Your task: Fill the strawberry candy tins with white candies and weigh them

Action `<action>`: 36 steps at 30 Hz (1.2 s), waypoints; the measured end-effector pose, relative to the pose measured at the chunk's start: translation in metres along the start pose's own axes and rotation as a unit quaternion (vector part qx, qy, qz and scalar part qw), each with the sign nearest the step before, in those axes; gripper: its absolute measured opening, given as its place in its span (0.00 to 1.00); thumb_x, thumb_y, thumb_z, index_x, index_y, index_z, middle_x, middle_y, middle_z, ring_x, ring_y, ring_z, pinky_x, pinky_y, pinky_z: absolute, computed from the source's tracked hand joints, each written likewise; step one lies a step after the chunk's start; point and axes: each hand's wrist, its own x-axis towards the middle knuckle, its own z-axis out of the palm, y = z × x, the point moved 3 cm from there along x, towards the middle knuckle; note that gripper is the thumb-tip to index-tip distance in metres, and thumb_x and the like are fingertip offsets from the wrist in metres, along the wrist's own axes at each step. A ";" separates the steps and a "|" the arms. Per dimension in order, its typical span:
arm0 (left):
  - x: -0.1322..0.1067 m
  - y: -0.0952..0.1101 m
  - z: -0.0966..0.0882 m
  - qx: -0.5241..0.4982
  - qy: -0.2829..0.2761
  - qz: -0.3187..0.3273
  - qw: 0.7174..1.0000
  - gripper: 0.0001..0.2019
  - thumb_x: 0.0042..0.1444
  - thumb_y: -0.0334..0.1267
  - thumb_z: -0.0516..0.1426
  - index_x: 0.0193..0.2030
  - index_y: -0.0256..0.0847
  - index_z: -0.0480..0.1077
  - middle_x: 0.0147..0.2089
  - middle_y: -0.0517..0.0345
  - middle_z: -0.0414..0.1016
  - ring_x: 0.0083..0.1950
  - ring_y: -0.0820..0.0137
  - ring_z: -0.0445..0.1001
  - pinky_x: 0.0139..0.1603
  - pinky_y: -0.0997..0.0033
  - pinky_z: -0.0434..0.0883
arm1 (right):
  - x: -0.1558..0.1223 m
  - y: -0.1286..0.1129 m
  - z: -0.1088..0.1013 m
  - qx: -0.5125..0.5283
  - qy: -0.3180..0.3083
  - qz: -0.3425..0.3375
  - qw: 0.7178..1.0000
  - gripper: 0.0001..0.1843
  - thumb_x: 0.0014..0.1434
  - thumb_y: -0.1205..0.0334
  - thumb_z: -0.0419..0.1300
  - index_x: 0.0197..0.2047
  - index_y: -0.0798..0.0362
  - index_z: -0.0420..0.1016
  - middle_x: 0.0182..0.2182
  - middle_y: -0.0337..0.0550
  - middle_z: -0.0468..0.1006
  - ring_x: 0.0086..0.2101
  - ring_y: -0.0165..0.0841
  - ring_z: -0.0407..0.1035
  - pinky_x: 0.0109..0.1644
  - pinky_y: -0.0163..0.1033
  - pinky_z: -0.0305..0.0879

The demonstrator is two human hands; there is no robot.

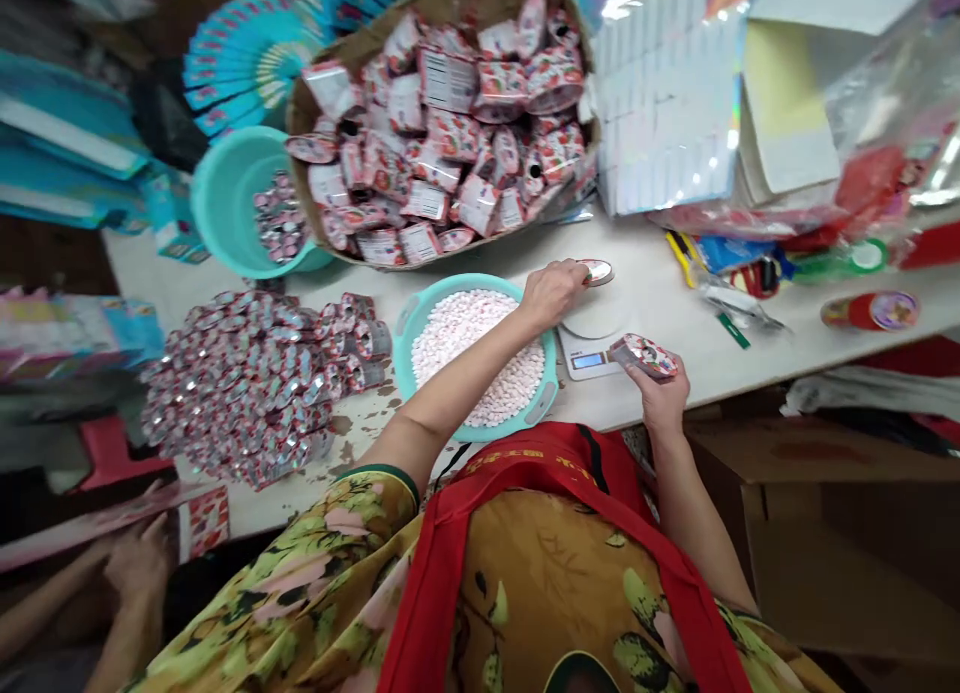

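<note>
My left hand (553, 293) reaches over a turquoise basin (403, 358) full of small white candies (480, 343). Its fingers are closed on a small oval printed container (597, 271), held beyond a digital scale (600, 363) with a lit display. On the near side of the scale, my right hand (666, 398) grips another printed container (643, 356), red and white with a dark side. The round weighing plate (600, 318) lies between my two hands. I cannot make out whether either container has anything inside.
A cardboard box (300, 188) heaped with similar containers stands behind the basin. To the left are a pile of small containers (240, 383) and a second turquoise tub (225, 203). Scissors (682, 258), plastic bags and a red tube (870, 311) lie right. A co-worker's hands (139, 563) show lower left.
</note>
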 end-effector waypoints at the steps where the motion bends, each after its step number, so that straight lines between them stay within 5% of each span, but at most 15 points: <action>1: -0.014 -0.013 -0.018 -0.008 0.042 -0.039 0.998 0.11 0.68 0.39 0.53 0.50 0.42 0.75 0.52 0.46 0.78 0.51 0.60 0.74 0.44 0.65 0.64 | 0.010 -0.003 0.012 -0.027 -0.006 -0.019 0.999 0.33 0.36 0.55 0.78 0.45 0.52 0.72 0.40 0.41 0.80 0.40 0.36 0.74 0.58 0.51 0.71; 5: -0.114 -0.071 -0.097 0.005 0.171 -0.216 0.961 0.16 0.68 0.50 0.52 0.48 0.43 0.76 0.46 0.47 0.80 0.44 0.61 0.75 0.40 0.67 0.62 | 0.049 -0.008 0.065 -0.146 -0.044 -0.115 0.982 0.32 0.37 0.50 0.77 0.44 0.51 0.74 0.43 0.45 0.79 0.46 0.42 0.71 0.61 0.56 0.66; 7: -0.181 -0.099 -0.122 0.050 0.168 -0.324 0.930 0.20 0.67 0.55 0.51 0.48 0.44 0.77 0.43 0.47 0.80 0.41 0.60 0.75 0.37 0.67 0.60 | 0.060 -0.012 0.083 -0.230 -0.069 -0.181 0.954 0.29 0.39 0.46 0.76 0.41 0.51 0.75 0.47 0.50 0.78 0.51 0.46 0.69 0.64 0.58 0.61; 9: -0.245 -0.124 -0.127 0.107 0.114 -0.427 0.891 0.24 0.66 0.58 0.48 0.48 0.45 0.77 0.40 0.46 0.81 0.39 0.57 0.75 0.36 0.66 0.59 | 0.065 -0.026 0.092 -0.308 -0.078 -0.251 0.914 0.30 0.42 0.42 0.74 0.42 0.51 0.74 0.51 0.55 0.77 0.56 0.50 0.66 0.67 0.61 0.55; 12: -0.311 -0.157 -0.095 0.126 -0.028 -0.518 0.845 0.25 0.65 0.56 0.47 0.47 0.42 0.77 0.38 0.40 0.81 0.41 0.50 0.77 0.35 0.64 0.61 | 0.065 -0.069 0.107 -0.328 -0.056 -0.351 0.875 0.36 0.48 0.36 0.69 0.52 0.52 0.71 0.57 0.57 0.72 0.58 0.52 0.64 0.64 0.63 0.58; 15: -0.336 -0.185 -0.044 0.094 -0.095 -0.565 0.814 0.24 0.65 0.51 0.47 0.50 0.37 0.76 0.43 0.33 0.81 0.45 0.46 0.79 0.38 0.61 0.64 | 0.072 -0.124 0.162 -0.291 -0.098 -0.422 0.853 0.32 0.56 0.38 0.64 0.56 0.50 0.69 0.56 0.54 0.73 0.58 0.49 0.65 0.59 0.58 0.65; 19: -0.334 -0.213 -0.001 0.061 -0.077 -0.603 0.792 0.23 0.68 0.46 0.45 0.55 0.35 0.74 0.50 0.31 0.79 0.50 0.48 0.79 0.43 0.61 0.67 | 0.104 -0.160 0.293 -0.313 -0.251 -0.430 0.808 0.26 0.61 0.43 0.62 0.55 0.51 0.70 0.54 0.55 0.75 0.56 0.48 0.68 0.62 0.59 0.64; 22: -0.334 -0.220 0.005 0.048 -0.033 -0.629 0.775 0.21 0.68 0.46 0.48 0.56 0.35 0.74 0.50 0.31 0.79 0.50 0.48 0.79 0.45 0.60 0.68 | 0.129 -0.142 0.377 -0.364 -0.306 -0.370 0.798 0.31 0.54 0.45 0.69 0.53 0.58 0.71 0.53 0.59 0.74 0.57 0.52 0.67 0.64 0.63 0.62; 24: -0.333 -0.216 0.001 0.033 0.047 -0.628 0.776 0.22 0.68 0.47 0.49 0.57 0.35 0.73 0.48 0.34 0.80 0.48 0.50 0.79 0.47 0.58 0.69 | 0.139 -0.121 0.407 -0.393 -0.307 -0.330 0.802 0.33 0.49 0.46 0.73 0.50 0.59 0.71 0.52 0.59 0.73 0.58 0.53 0.66 0.64 0.66 0.61; 28: -0.299 -0.189 0.005 -0.039 0.246 -0.464 0.850 0.21 0.70 0.48 0.46 0.49 0.37 0.76 0.46 0.42 0.81 0.47 0.59 0.78 0.52 0.61 0.71 | 0.135 -0.105 0.408 -0.368 -0.318 -0.320 0.813 0.25 0.51 0.49 0.72 0.43 0.56 0.72 0.51 0.54 0.72 0.59 0.53 0.66 0.63 0.68 0.60; 32: -0.240 -0.159 0.033 -0.099 0.203 -0.261 0.938 0.24 0.67 0.52 0.51 0.58 0.38 0.73 0.62 0.40 0.73 0.65 0.54 0.68 0.67 0.50 0.63 | 0.105 -0.136 0.351 -0.272 -0.333 -0.348 0.833 0.24 0.49 0.52 0.72 0.46 0.52 0.72 0.48 0.47 0.73 0.54 0.46 0.69 0.62 0.60 0.66; 36: -0.200 -0.147 0.051 -0.099 0.175 -0.245 0.948 0.28 0.67 0.52 0.51 0.65 0.35 0.67 0.71 0.34 0.61 0.73 0.49 0.57 0.72 0.44 0.54 | 0.052 -0.149 0.266 -0.155 -0.322 -0.293 0.887 0.28 0.48 0.52 0.72 0.51 0.48 0.70 0.46 0.41 0.76 0.49 0.41 0.73 0.58 0.52 0.72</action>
